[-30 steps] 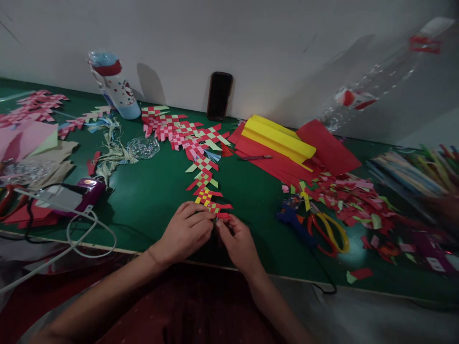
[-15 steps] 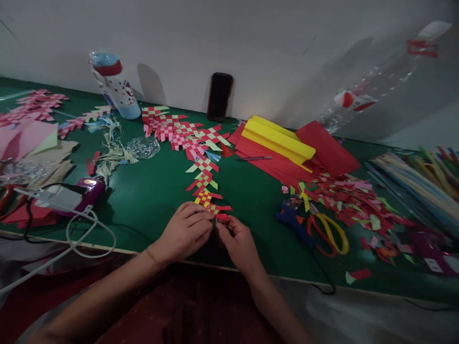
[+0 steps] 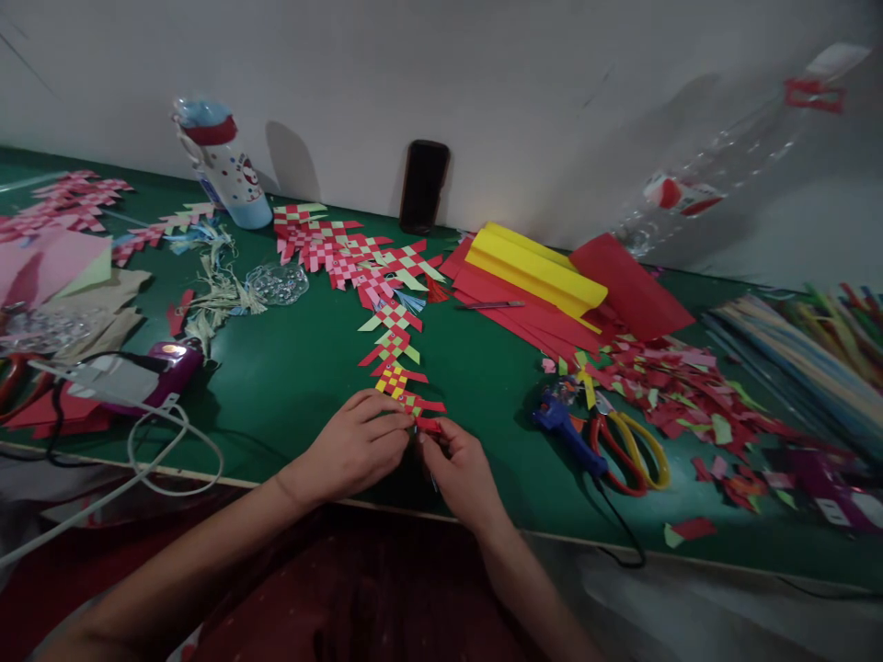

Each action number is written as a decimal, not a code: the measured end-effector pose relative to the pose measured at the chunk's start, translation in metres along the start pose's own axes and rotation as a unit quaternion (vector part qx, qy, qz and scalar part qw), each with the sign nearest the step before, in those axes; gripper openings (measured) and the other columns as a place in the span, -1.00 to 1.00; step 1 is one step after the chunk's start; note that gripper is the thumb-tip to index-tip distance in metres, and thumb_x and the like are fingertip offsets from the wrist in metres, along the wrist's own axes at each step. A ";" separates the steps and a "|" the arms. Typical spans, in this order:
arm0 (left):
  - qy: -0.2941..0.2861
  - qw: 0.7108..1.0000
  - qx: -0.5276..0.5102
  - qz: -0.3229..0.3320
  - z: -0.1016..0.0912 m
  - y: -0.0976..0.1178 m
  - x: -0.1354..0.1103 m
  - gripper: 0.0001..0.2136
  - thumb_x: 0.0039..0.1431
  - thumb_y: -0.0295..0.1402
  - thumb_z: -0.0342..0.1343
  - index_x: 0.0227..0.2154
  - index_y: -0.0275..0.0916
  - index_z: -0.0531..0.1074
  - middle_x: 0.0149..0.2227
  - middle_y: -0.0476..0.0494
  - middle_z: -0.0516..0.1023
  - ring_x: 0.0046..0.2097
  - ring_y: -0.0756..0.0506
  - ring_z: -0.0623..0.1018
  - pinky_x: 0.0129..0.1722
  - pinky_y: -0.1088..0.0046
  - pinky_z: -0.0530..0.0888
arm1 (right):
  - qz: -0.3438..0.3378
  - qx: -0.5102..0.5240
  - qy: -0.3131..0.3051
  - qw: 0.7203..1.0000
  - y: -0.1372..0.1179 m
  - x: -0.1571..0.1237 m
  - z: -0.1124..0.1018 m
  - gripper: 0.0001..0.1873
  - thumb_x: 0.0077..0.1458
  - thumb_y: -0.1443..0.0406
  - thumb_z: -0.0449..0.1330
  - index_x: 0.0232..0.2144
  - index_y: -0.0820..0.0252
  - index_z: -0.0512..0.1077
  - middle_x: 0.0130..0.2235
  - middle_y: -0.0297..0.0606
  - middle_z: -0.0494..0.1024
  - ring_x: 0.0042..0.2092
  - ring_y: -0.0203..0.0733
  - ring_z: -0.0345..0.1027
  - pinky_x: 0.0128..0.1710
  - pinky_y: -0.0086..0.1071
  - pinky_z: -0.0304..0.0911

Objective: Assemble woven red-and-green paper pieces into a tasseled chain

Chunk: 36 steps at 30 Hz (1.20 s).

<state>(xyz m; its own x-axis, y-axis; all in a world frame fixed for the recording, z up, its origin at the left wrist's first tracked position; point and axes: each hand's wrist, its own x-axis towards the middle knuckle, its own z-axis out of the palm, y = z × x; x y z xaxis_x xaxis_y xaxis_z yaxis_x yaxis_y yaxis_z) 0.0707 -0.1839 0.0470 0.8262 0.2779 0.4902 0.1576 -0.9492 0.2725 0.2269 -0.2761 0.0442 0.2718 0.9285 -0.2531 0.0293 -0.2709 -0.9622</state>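
Note:
A string of woven paper fish, checked in red, green and yellow, runs down the table to my hands. My left hand is closed with its fingertips at the lowest fish, partly covering it. Close beside it, my right hand pinches a small red paper piece between thumb and finger. The fingertips of both hands nearly meet there. Something thin and pale shows below the right thumb, too small to name.
Behind lie more woven fish, tassels and a bag of beads. To the right are yellow paper, a blue glue gun, scissors and paper scraps. A water bottle and phone stand by the wall.
The red paper piece at my right fingertips has turned slightly and sits a little lower. Both hands have stayed in nearly the same place.

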 end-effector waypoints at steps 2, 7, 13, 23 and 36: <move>-0.004 1.000 -0.001 -0.002 -0.001 -0.001 0.000 -0.88 0.19 -0.49 0.07 -0.25 -0.20 0.47 -0.14 -0.07 0.61 -0.02 -0.11 0.47 0.06 0.25 0.34 | 0.004 -0.022 -0.010 1.000 0.001 0.000 -0.003 -0.79 0.09 0.17 0.13 -0.34 0.19 0.44 -0.49 -0.40 0.36 -0.48 -0.37 0.13 -0.52 -0.50 0.10; -0.034 0.999 0.005 -0.007 -0.002 -0.002 0.001 -0.88 0.22 -0.46 0.05 -0.23 -0.20 0.47 -0.10 -0.07 0.60 -0.01 -0.11 0.46 0.07 0.24 0.32 | 0.037 -0.075 -0.037 0.996 0.003 -0.005 -0.018 -0.71 0.06 0.16 0.18 -0.18 0.16 0.46 -0.41 -0.36 0.44 -0.42 -0.33 0.25 -0.47 -0.48 0.18; -0.094 0.995 -0.001 -0.024 0.000 -0.004 -0.003 -0.84 0.25 -0.29 0.07 -0.18 -0.19 0.46 -0.12 -0.09 0.58 0.04 -0.14 0.42 0.08 0.21 0.29 | 0.051 -0.177 -0.052 0.981 -0.001 -0.017 -0.041 -0.63 0.07 0.14 0.17 -0.09 0.15 0.43 -0.30 -0.31 0.52 -0.34 -0.28 0.37 -0.31 -0.41 0.28; -0.131 0.988 0.045 -0.065 0.000 0.000 -0.011 -0.55 0.13 -0.61 0.00 0.04 -0.07 0.40 0.04 -0.14 0.42 0.07 -0.20 0.33 0.07 0.15 0.28 | 0.029 -0.397 -0.011 0.917 -0.002 -0.040 -0.083 -0.66 0.20 0.06 -0.04 -0.40 0.08 0.41 -0.48 -0.35 0.49 -0.43 -0.22 0.36 -0.44 -0.40 0.14; -0.144 0.986 0.070 -0.048 0.004 0.009 -0.007 -0.65 0.25 -0.50 -0.01 0.06 -0.07 0.37 0.08 -0.14 0.40 0.13 -0.23 0.28 0.12 0.05 0.19 | -0.061 -0.401 0.176 0.897 -0.002 -0.041 -0.121 -0.64 0.14 0.02 0.02 -0.31 0.11 0.47 -0.39 -0.25 0.56 -0.40 -0.17 0.42 -0.41 -0.36 0.27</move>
<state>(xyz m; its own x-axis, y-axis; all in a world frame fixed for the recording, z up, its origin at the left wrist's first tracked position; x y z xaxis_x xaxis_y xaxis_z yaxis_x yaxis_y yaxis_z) 0.0686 -0.1953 0.0427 0.9203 0.3324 0.2062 0.2986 -0.9376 0.1783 0.3324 -0.3442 0.0689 0.5021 0.8642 0.0330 0.7242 -0.3993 -0.5622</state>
